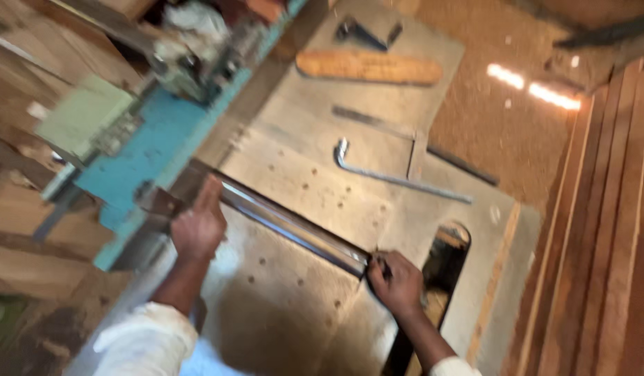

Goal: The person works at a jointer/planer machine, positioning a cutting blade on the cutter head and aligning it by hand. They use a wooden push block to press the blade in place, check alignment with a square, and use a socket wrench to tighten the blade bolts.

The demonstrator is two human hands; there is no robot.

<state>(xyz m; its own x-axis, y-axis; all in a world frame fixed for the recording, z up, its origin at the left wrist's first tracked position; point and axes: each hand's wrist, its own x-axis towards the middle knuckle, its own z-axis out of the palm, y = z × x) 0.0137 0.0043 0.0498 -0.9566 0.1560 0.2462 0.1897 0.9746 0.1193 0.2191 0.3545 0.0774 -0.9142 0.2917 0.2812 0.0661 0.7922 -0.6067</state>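
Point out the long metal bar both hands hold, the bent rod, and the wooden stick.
metal bar (294, 224), head view, mid-length.
bent rod (398, 179), head view, straight shaft.
wooden stick (368, 67), head view, middle.

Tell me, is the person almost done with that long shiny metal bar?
Hard to say; it looks mid-job. The long metal bar already lies across the machine table. In hand: the left hand is on one end and the right hand grips the other. Untouched further back are the bent metal wrench and the wooden stick. The picture is blurry, so finer details are unclear.
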